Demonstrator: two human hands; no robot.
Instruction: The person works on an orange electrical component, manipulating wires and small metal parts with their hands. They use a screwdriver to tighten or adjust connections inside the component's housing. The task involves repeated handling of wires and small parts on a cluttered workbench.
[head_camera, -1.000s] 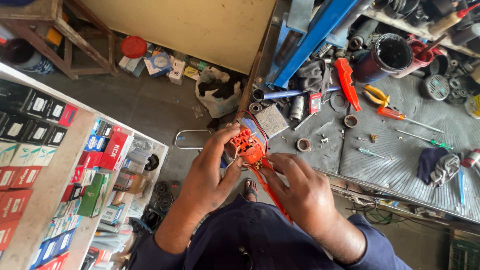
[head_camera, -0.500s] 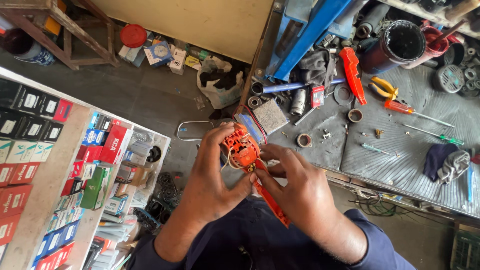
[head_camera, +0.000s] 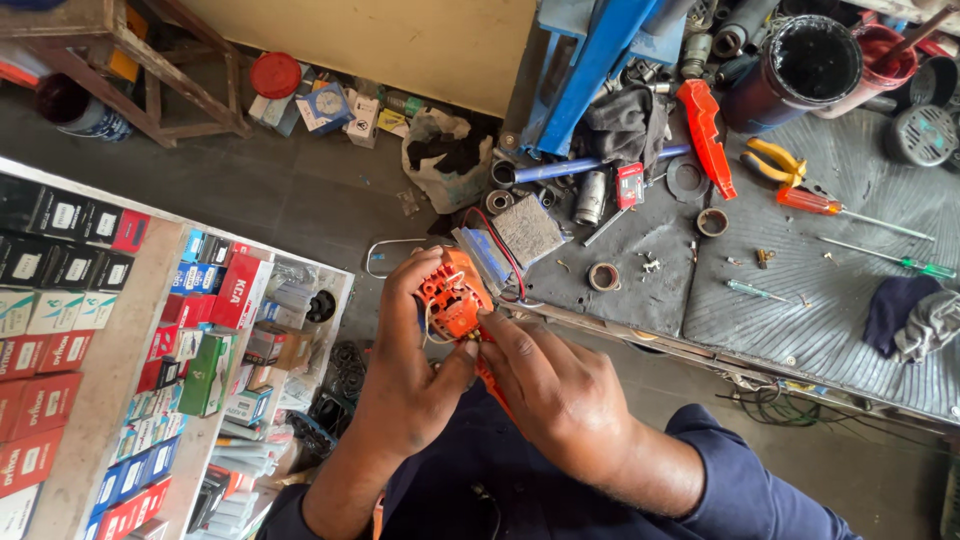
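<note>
Orange plastic housing (head_camera: 452, 296) sits between both hands, above the lap and just short of the workbench (head_camera: 800, 310) edge — its long axis runs near to far, upper end tilted toward the bench. Left hand (head_camera: 415, 370) grips the housing from the left side, fingers curled over its top. Right hand (head_camera: 545, 385) pinches at its lower right edge, thumb and forefinger closed. Red and black wires (head_camera: 500, 255) run from it toward a grey block (head_camera: 527, 230). Farther off lie an orange-handled screwdriver (head_camera: 835, 208) and yellow pliers (head_camera: 772, 160).
</note>
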